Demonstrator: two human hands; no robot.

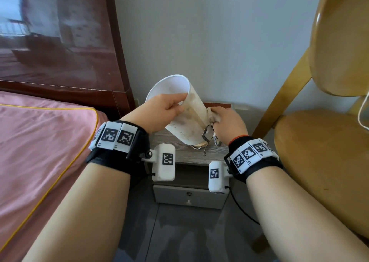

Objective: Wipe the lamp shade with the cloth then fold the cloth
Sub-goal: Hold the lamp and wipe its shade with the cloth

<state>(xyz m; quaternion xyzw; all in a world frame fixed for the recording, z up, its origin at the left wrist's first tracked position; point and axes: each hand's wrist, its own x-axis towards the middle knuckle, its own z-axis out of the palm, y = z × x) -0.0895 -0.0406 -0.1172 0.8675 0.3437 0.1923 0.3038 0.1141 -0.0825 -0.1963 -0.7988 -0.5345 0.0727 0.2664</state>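
Head view: at the centre of the frame a white, stained lamp shade [184,112] is tilted, its open rim turned toward the upper left and its narrow end down on the grey wood-grain top of a nightstand [185,154]; the left hand [159,112] grips the shade near the rim, thumb and fingers curled over its edge and side; the right hand [227,122], just right of the shade, is closed around a bunched pale cloth [213,116] and presses it against the shade's right side; a patterned black-and-white fringe or cord [206,140] hangs below that hand, and whether it belongs to the cloth I cannot tell. Both wrists wear black bands carrying white blocks printed with square black markers, and a white marker box hangs beneath each wrist. The nightstand has an open shelf and, lower in the frame, a drawer [189,195] with a small handle. On the left lies a bed with a pink cover [40,152] edged in yellow piping, under a dark glossy headboard [60,42] in the upper left; a light wooden chair [329,142] fills the right side; a pale wall [209,32] stands behind.
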